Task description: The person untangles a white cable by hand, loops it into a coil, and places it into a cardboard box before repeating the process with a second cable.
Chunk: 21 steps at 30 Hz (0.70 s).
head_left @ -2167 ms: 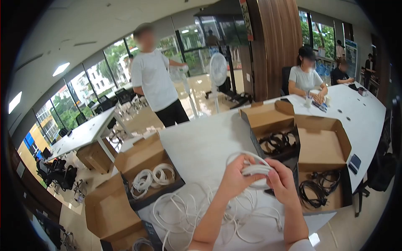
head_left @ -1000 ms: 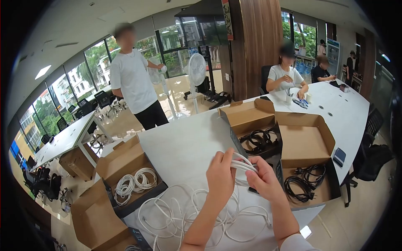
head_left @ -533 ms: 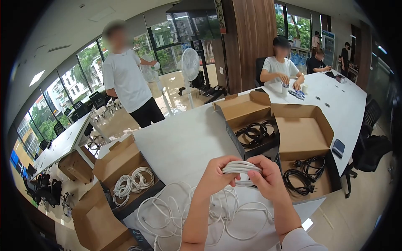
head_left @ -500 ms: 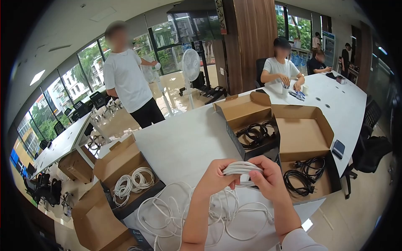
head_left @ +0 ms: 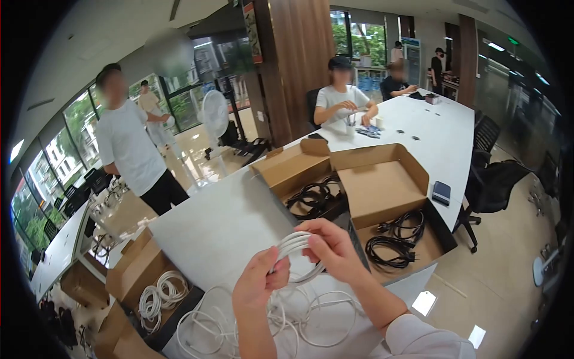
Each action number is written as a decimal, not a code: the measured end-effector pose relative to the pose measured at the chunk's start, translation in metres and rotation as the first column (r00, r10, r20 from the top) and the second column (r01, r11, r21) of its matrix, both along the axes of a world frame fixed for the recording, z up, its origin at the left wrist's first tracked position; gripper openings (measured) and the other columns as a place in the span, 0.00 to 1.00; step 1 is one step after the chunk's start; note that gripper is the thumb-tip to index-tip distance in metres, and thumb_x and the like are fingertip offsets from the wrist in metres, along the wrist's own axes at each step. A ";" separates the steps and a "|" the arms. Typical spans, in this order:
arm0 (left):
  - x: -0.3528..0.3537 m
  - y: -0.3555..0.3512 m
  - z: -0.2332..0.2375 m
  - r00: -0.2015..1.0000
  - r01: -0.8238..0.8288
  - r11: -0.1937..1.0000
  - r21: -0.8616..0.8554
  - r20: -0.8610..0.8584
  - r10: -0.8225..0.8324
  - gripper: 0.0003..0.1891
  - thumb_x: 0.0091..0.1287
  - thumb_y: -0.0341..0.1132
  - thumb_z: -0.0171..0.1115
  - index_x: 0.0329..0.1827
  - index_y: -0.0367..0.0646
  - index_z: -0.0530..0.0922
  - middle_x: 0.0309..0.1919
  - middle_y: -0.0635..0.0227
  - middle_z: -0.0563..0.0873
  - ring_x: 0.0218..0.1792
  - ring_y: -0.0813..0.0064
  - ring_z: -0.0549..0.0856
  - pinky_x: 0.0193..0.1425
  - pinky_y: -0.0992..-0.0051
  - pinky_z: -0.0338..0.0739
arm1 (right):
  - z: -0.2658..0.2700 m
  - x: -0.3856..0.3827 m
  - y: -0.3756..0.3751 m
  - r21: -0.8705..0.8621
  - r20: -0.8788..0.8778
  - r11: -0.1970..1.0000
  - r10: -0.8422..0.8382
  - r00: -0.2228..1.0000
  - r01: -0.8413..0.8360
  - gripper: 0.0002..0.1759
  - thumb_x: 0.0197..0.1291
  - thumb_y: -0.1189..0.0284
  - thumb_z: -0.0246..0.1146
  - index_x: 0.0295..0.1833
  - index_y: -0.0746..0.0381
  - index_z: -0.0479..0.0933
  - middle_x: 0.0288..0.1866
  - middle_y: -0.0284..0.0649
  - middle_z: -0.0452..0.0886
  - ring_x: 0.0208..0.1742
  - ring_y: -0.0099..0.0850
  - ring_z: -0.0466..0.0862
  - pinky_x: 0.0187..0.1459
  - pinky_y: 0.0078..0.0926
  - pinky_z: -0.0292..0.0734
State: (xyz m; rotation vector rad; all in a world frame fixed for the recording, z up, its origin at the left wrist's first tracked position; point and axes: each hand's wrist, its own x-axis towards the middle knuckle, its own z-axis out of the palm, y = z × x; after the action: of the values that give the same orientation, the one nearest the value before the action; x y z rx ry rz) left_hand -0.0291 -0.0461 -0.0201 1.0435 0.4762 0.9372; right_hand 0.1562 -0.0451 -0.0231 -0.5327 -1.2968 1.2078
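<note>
A coiled white cable (head_left: 294, 244) is held up between my two hands above the table. My left hand (head_left: 258, 280) grips the coil's left side, thumb and fingers closed on it. On the upper right side of the coil, my right hand (head_left: 332, 248) is closed around the strands. Below the hands, loose white cable (head_left: 326, 304) lies in tangled loops on the white table (head_left: 206, 209). To the left, an open cardboard box (head_left: 134, 266) contains white cable coils (head_left: 160, 294).
Two open boxes hold black cables (head_left: 311, 197) and black power cords (head_left: 397, 239). A dark notebook (head_left: 441, 192) lies near the table's right edge. A seated person (head_left: 347, 99) handles small items across the table; another person (head_left: 131, 143) stands at left near a fan (head_left: 214, 115).
My view has turned to the right, shifting the scene leftward. The coil has gone from nearly edge-on to a more open, tilted loop, with my left hand lower on its side.
</note>
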 end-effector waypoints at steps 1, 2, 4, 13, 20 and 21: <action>0.000 0.000 0.000 0.999 -0.043 0.999 0.006 0.004 0.043 0.23 0.75 0.53 0.46 0.26 0.45 0.67 0.13 0.81 0.60 0.14 0.87 0.56 0.18 0.81 0.48 | -0.004 0.001 0.002 0.044 0.028 0.998 -0.042 0.999 0.040 0.13 0.68 0.74 0.56 0.56 0.66 0.74 0.37 0.33 0.78 0.36 0.17 0.76 0.37 0.15 0.71; 0.000 0.000 0.000 0.996 -0.092 0.996 0.015 0.010 0.092 0.23 0.75 0.52 0.47 0.25 0.46 0.66 0.13 0.82 0.60 0.14 0.87 0.56 0.18 0.80 0.48 | -0.001 0.002 0.005 0.176 0.092 0.971 -0.181 0.979 0.162 0.13 0.68 0.74 0.56 0.55 0.66 0.74 0.39 0.35 0.78 0.37 0.19 0.75 0.39 0.16 0.72; -0.003 -0.004 0.001 0.975 -0.220 0.976 0.007 0.043 0.219 0.22 0.75 0.51 0.47 0.24 0.47 0.65 0.13 0.82 0.58 0.13 0.87 0.54 0.18 0.80 0.47 | 0.003 0.003 0.008 0.430 0.155 0.829 -0.457 0.876 0.356 0.13 0.68 0.73 0.56 0.54 0.67 0.74 0.43 0.40 0.78 0.40 0.22 0.75 0.43 0.19 0.72; 0.000 -0.009 0.015 0.670 -0.620 0.774 -0.128 0.427 0.607 0.22 0.76 0.51 0.48 0.24 0.50 0.63 0.10 0.81 0.54 0.12 0.86 0.47 0.18 0.78 0.43 | 0.006 0.002 -0.019 0.158 0.486 0.965 0.109 0.867 -0.209 0.13 0.67 0.69 0.56 0.46 0.69 0.77 0.26 0.40 0.81 0.30 0.32 0.81 0.37 0.26 0.74; 0.014 -0.014 0.018 0.457 -0.754 0.634 -0.174 0.553 0.696 0.21 0.76 0.51 0.46 0.25 0.51 0.60 0.10 0.81 0.52 0.12 0.86 0.45 0.18 0.79 0.43 | -0.025 -0.025 0.000 -0.075 0.723 0.841 0.416 0.552 -0.536 0.33 0.74 0.56 0.48 0.70 0.73 0.58 0.41 0.49 0.82 0.43 0.38 0.83 0.48 0.31 0.75; 0.013 -0.014 0.019 0.445 -0.773 0.618 -0.146 0.570 0.691 0.21 0.77 0.50 0.46 0.25 0.51 0.60 0.11 0.81 0.52 0.12 0.86 0.45 0.18 0.79 0.43 | -0.032 -0.028 0.004 -0.071 0.639 0.838 0.455 0.620 -0.541 0.35 0.74 0.55 0.47 0.73 0.73 0.53 0.47 0.50 0.82 0.47 0.37 0.83 0.51 0.30 0.75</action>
State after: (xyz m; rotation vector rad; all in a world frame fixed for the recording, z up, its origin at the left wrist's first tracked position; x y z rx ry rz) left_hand -0.0161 -0.0606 -0.0014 0.5632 0.3358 2.0511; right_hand 0.1277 -0.0414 -0.0555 -0.5185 -2.2160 1.4408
